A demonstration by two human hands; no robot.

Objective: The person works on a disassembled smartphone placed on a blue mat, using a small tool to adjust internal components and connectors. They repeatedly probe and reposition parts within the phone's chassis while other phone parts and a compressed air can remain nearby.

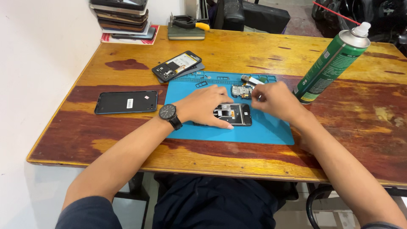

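Observation:
An opened phone body [234, 114] lies on a blue work mat [263, 131]. My left hand [203, 106], with a black wristwatch on the wrist, rests flat on the phone's left part and holds it down. My right hand [275, 99] hovers just right of the phone's top edge, fingers pinched together near a small circuit board [241, 90] lying on the mat. What sits between those fingertips is too small to tell.
A green spray can [330, 65] with a red straw stands right of the mat. A dark phone [126, 102] lies to the left, another opened phone [176, 65] behind it. Stacked phones [123, 17] and yellow-handled pliers [190, 23] sit at the back.

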